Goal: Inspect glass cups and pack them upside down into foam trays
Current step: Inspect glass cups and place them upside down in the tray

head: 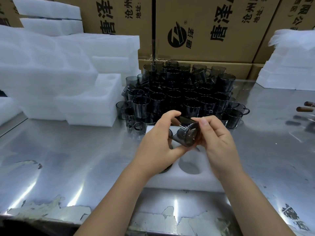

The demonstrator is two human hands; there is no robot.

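I see a shiny metal table [68,150] that reflects the lamps in long white streaks. Along its near edge a pale protective film [51,208] is torn and peels in patches. Behind the table stand large brown cardboard boxes [213,48] with black Chinese characters printed sideways. One box carries a round black logo [176,36]. Under them lie flatter cartons [238,69]. At the right border I notice two fingertips of another person [306,107], just above the table. More of this person I cannot see.

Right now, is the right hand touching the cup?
Touching. The head view shows the right hand pinching the tilted cup between thumb and fingers, with no gap; the left hand grips it too.
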